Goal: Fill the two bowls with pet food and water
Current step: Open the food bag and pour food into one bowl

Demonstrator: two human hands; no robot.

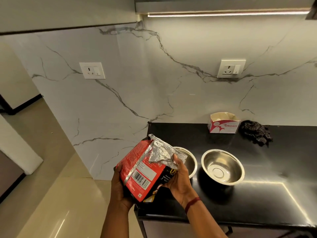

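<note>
Pet food bag (142,170), red and black with a crumpled foil mouth, is held tilted over the worktop (260,200) edge, left of the steel bowl (223,166), partly hiding a second bowl (189,160). Both hands hold it: the left hand (120,184) grips its lower side and the right hand (179,177) clasps it near the foil, thumb on top. Behind the steel bowl sit a white carton (223,124) and a dark checked cloth (255,133).

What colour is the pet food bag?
The bag is red with a black panel and a crinkled silver foil top; the head view shows it best.
</note>
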